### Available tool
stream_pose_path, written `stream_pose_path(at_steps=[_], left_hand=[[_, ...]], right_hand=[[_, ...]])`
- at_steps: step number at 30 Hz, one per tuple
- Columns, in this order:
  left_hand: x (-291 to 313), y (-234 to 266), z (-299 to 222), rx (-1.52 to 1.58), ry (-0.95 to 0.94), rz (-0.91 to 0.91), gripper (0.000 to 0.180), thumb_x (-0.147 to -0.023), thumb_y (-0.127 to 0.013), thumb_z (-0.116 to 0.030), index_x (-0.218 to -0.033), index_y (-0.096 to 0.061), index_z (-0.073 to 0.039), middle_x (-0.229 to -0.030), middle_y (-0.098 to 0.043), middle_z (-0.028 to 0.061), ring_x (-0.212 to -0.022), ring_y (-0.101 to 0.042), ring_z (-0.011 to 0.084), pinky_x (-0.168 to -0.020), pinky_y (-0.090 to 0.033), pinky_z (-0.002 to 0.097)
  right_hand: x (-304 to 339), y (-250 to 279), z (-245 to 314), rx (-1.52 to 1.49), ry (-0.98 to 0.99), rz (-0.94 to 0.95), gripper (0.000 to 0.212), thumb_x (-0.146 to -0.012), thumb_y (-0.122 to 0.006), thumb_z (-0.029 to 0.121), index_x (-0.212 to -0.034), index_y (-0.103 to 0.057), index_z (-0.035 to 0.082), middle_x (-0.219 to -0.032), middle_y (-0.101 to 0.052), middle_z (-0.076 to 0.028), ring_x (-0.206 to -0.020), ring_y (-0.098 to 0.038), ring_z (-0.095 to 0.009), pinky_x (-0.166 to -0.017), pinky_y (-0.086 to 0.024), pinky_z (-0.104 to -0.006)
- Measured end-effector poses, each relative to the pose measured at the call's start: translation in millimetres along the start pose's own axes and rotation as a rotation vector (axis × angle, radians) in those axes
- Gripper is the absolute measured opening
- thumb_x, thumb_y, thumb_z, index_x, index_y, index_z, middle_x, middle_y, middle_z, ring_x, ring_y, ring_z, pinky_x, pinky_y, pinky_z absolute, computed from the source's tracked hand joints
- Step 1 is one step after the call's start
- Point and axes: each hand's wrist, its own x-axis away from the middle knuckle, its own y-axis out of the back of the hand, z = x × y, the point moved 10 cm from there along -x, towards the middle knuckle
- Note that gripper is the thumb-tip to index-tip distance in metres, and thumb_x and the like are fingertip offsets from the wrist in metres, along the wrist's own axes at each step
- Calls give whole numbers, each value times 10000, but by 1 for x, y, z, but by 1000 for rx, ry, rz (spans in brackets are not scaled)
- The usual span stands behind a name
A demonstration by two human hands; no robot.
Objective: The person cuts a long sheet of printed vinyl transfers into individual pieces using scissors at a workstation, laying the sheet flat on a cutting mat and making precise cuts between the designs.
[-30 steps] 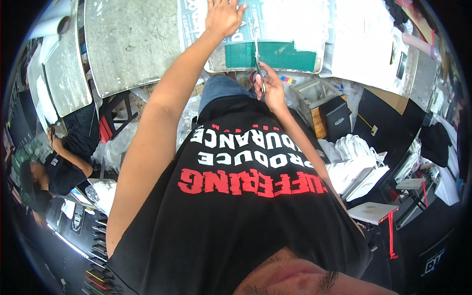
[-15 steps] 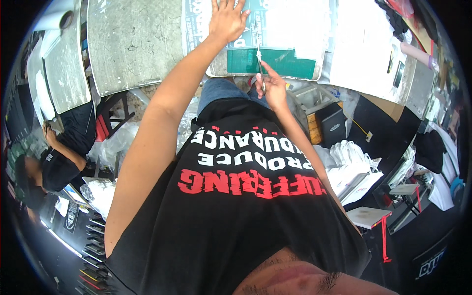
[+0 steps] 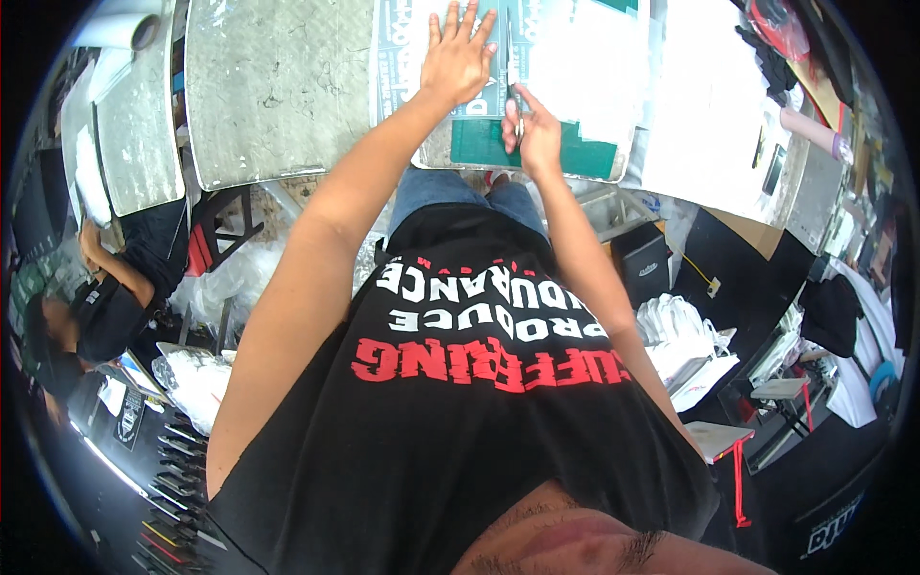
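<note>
My left hand [image 3: 459, 59] lies with its fingers spread on a grey-green sheet [image 3: 401, 72] printed with white lettering, pressing it on the work board. Just right of it, my right hand [image 3: 539, 136] grips a pair of scissors [image 3: 512, 69]. The blades point away from me and lie along the printed sheet; whether they are apart I cannot tell. Beneath the sheet is a green cutting mat [image 3: 586, 156], bare along its near edge. A bright white area [image 3: 580, 77] spreads to the right of the scissors, too washed out to make out.
A worn grey board [image 3: 268, 96] stands to the left, and white material [image 3: 700, 115] covers the right side. Near the far left, a person in black [image 3: 110, 307] is at work. Below the boards are a black box [image 3: 644, 254] and a white-wrapped stack [image 3: 680, 335].
My right hand and the scissors have moved forward along the printed sheet. My left hand still lies flat on it. The whole view has shifted slightly.
</note>
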Motion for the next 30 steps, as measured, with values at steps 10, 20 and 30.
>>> stream_pose_path(at_steps=[10, 20, 30], left_hand=[[-10, -27, -18, -111, 34, 44, 559, -1013, -367, -363, -1529, -300, -157, -1596, -213, 165, -1477, -132, 408, -1175, -82, 606], [-51, -22, -28, 104, 30, 29, 575, -949, -462, -280, -1458, -375, -28, -1538, -279, 248, -1432, -214, 446, -1164, -164, 587], [-3, -11, -11, -87, 22, 154, 624, -971, -461, -399, -1485, -352, -62, -1564, -235, 228, -1447, -194, 422, -1176, -151, 563]], right_hand=[[-22, 25, 138, -23, 351, 61, 552, -972, -610, 265, -1425, -412, 22, -670, -554, -46, -559, -511, -123, -528, -420, -262], [176, 94, -46, 193, -197, 233, 601, -996, -557, 334, -1505, -342, 96, -741, -484, 8, -648, -433, -90, -634, -389, -232], [131, 37, -62, 7, -157, 227, 580, -997, -567, 305, -1506, -346, 135, -711, -496, -17, -598, -477, -99, -556, -427, -255]])
